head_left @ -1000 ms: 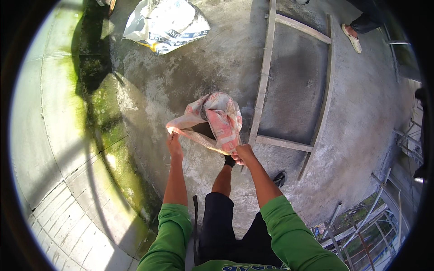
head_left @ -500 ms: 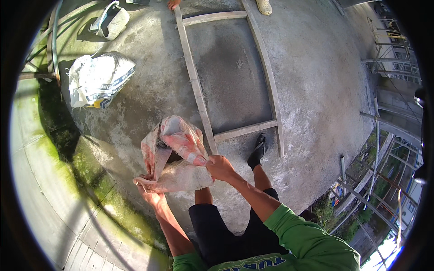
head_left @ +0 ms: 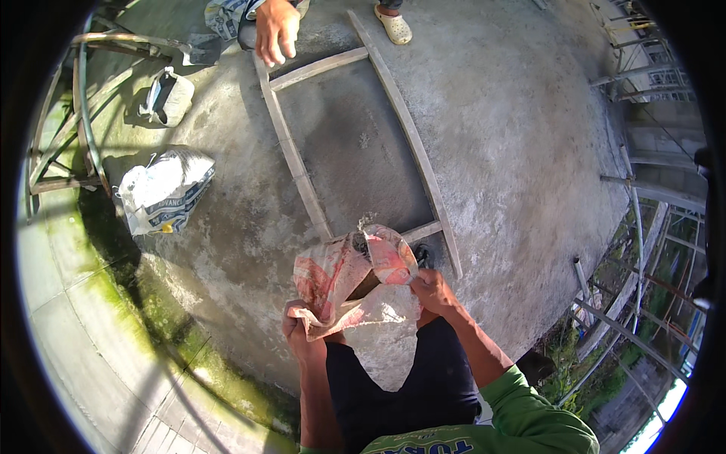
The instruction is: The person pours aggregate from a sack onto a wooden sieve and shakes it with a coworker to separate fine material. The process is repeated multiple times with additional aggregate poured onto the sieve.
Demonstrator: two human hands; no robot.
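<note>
Between my hands hangs a worn white-and-red woven sack [head_left: 329,284], its mouth gaping and a brown inside showing. My left hand [head_left: 299,324] is closed on its near left edge. Closed round its right edge is my right hand [head_left: 431,290]. Some grey, crumbly stuff shows at the sack's far side; what it is I cannot tell. The sack overlaps the near end of a wooden frame [head_left: 295,168] lying on the concrete. At the frame's far left corner is another person's hand [head_left: 277,32], fingers pointing down.
A filled white-and-blue sack [head_left: 168,198] stands left on the concrete floor [head_left: 507,174]. Beyond it are a cut-open container [head_left: 168,98] and a shovel [head_left: 203,50]. The other person's pale clog [head_left: 395,27] is beside the frame's far end. Poles line the right side.
Both my hands have carried the sack rightward, over the frame's near end. The other person's hand has come further into view. The whole view has shifted.
</note>
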